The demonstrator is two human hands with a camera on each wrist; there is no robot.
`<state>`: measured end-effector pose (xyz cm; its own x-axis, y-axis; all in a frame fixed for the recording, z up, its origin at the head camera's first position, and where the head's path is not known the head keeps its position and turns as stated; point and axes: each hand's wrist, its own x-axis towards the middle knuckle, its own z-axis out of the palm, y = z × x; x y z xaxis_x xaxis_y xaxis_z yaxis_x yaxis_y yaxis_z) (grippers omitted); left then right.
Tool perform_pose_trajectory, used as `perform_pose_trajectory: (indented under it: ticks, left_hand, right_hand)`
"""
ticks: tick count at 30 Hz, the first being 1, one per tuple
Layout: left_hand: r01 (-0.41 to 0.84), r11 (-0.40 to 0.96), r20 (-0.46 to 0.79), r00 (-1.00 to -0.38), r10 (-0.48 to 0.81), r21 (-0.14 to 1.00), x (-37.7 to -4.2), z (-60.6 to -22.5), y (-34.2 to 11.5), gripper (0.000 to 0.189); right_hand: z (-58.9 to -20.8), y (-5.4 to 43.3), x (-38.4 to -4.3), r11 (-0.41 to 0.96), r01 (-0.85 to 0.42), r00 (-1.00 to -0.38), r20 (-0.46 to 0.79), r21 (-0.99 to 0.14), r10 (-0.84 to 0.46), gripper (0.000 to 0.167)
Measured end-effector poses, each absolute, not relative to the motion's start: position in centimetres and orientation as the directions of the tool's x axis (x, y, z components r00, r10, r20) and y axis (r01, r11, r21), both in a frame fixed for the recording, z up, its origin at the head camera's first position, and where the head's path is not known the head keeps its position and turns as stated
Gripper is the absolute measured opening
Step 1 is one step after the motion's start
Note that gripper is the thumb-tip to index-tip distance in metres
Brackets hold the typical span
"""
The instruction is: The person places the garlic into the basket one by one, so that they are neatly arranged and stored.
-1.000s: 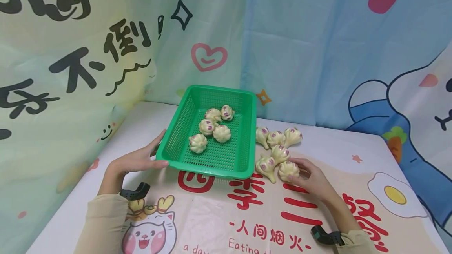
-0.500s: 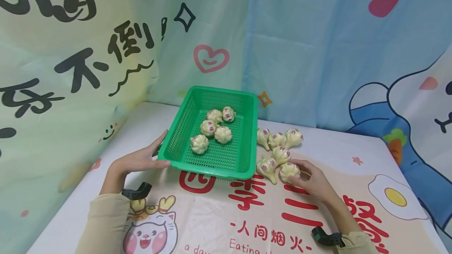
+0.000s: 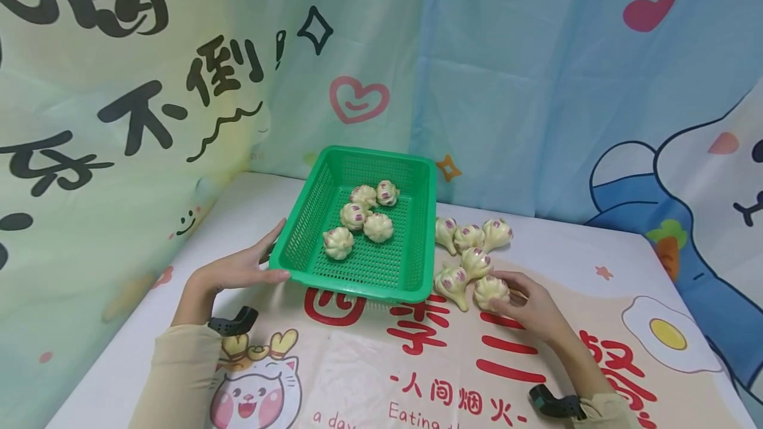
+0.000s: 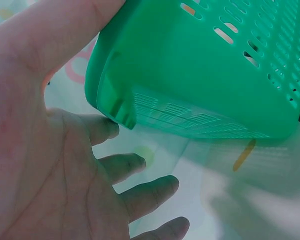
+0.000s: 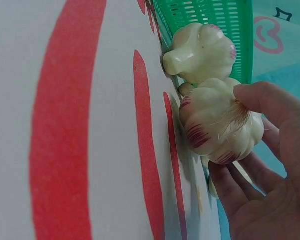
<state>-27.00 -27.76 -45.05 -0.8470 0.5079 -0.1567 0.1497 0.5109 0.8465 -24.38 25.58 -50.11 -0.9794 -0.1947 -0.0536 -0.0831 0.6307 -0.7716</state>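
Note:
A green plastic basket (image 3: 357, 286) with slotted sides stands on the table, several garlic bulbs (image 3: 338, 243) lying inside. My left hand (image 3: 238, 271) holds its near left corner. In the left wrist view the thumb lies over the rim and the index finger touches below it, while the other fingers (image 4: 150, 197) spread away from the wall. To the right of the basket, my right hand (image 3: 530, 303) grips a garlic bulb (image 5: 217, 122) between thumb and fingers, its root tuft showing in the right wrist view. The bulb sits low, close to the tabletop; contact is unclear.
Several other garlic bulbs (image 3: 477, 262) lie grouped along the basket's right side, the nearest close to the held one. A printed cloth (image 3: 357, 376) covers the table's front. Behind stands a patterned curtain (image 3: 489, 85).
The head view has shifted slightly, so everything appears a little further right. Both hands keep their hold, on the basket and on the garlic bulb.

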Motion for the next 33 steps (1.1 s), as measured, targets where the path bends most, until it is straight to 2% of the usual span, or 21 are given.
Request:
perform_pose_trajectory:
  ticks: [23, 33]
  left_hand:
    - [0.154, 0.516, -0.155, -0.848, 0.507, 0.843, -26.9, -44.9, -27.7, 0.100]
    - [0.165, 0.517, -0.147, -0.849, 0.508, 0.840, -27.0, -45.0, -27.6, 0.101]
  right_hand:
    - [-48.8, 25.9, -23.4, 0.615, -0.090, -0.977, -0.051, -0.783, -0.209, 0.064]
    - [-47.6, 25.7, -22.9, 0.620, -0.133, -0.972, -0.019, -0.773, -0.232, 0.061]
